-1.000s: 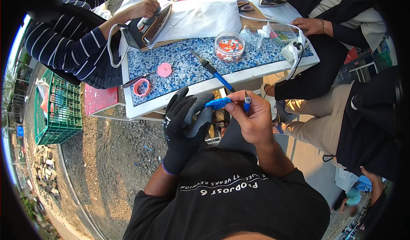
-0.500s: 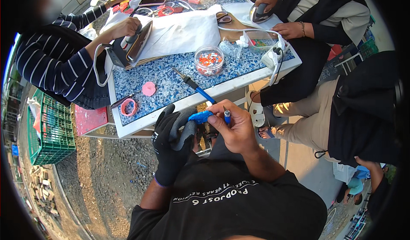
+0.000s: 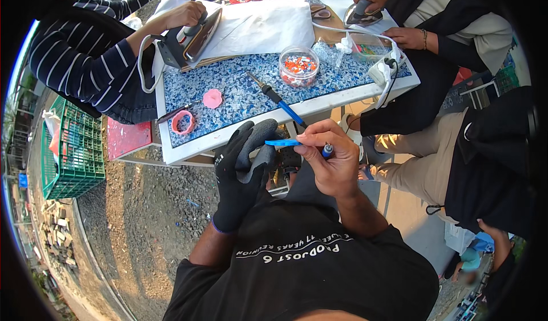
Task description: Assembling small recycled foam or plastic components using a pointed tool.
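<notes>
My right hand (image 3: 331,158) pinches a small, flat blue piece (image 3: 281,143) between thumb and fingers, seen nearly edge-on. A slim blue pen-like tool (image 3: 327,150) with a metal tip is tucked in the same hand. My left hand (image 3: 237,172), in a black and grey glove, is open beside the piece's left end, thumb and fingers apart; whether it touches the piece I cannot tell. Just beyond my hands, a soldering iron with a blue handle (image 3: 289,111) lies across the table edge.
The blue-speckled table (image 3: 228,93) bears a pink flower-shaped piece (image 3: 212,98), a pink ring (image 3: 182,122) and a clear tub (image 3: 299,67) of red and white bits. Two people press irons (image 3: 201,35) (image 3: 362,15) on white sheets. A green crate (image 3: 74,150) stands left; someone stands right.
The blue piece has tipped from showing its broad face to nearly edge-on. The gloved fingers have come away from it. The table sits further right and slightly higher in view.
</notes>
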A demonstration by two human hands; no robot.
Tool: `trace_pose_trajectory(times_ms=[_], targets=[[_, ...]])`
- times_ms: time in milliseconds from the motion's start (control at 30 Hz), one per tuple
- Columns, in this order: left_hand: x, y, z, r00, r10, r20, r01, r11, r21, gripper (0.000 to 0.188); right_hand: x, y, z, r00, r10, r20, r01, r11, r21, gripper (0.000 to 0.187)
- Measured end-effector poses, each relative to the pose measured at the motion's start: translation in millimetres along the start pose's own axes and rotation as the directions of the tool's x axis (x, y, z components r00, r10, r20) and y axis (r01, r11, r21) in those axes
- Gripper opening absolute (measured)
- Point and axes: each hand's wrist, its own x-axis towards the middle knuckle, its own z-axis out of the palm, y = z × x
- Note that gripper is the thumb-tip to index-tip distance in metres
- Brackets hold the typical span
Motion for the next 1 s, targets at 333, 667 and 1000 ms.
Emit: trace_pose_trajectory(times_ms=[333,667,1000], targets=[[-2.4,-2.7,-0.2,0.999,0.033,-0.010,-0.033,0.999,0.039,0.036,-1.3,-2.2,1.6,1.000,-0.009,-0.001,0.009,0.999,0.035,0.018],[-12.9,-28.6,-6.3,0.995,0.099,0.025,-0.102,0.981,0.168,0.046,-3.1,-2.4,0.8,0.998,0.057,0.003,-0.057,0.998,0.039,0.015],[-13.6,-25.8,-5.6,0.999,0.006,0.034,-0.011,0.988,0.152,0.041,-1.0,-5.5,1.6,0.993,0.117,-0.005,-0.115,0.983,0.146,0.012]])
